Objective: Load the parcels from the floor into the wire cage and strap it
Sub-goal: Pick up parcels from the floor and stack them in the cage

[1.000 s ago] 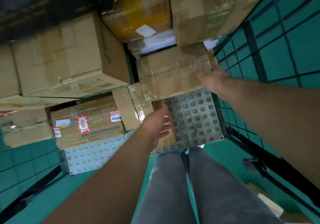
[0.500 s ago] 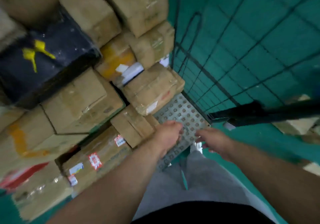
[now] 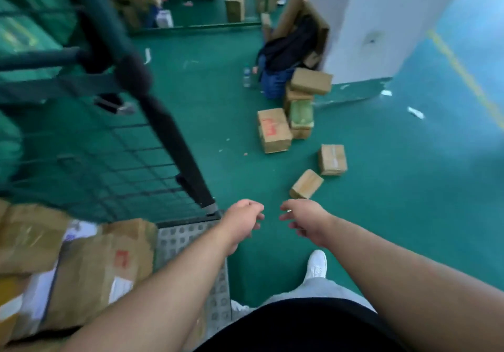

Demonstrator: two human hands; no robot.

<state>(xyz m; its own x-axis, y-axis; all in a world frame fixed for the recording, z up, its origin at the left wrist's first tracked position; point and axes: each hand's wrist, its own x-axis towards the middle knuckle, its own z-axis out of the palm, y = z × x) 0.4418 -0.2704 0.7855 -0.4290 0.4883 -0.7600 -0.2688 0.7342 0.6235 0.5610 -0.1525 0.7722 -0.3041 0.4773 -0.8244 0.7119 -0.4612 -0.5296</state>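
Green floor point(image 3: 395, 188) runs wide to the right of the wire cage point(image 3: 114, 160), whose black corner post point(image 3: 174, 144) slants down to the grey dimpled base plate point(image 3: 177, 240). Loaded parcels point(image 3: 90, 264) sit on the plate's left part, short of its right edge. Both hands hold nothing, with fingers loosely curled, near each other but apart. The left hand point(image 3: 242, 222) is just past the plate's corner and the right hand point(image 3: 305, 220) is over the floor. Beyond them, across a strip of open floor, lie loose parcels. A small parcel point(image 3: 306, 184) is nearest, with a taped parcel point(image 3: 332, 160) just behind it. Farther off are a red-marked box point(image 3: 274, 130) and a stack point(image 3: 300, 98) against the white pillar point(image 3: 368, 24). A white shoe point(image 3: 316, 265) stands below the right hand.
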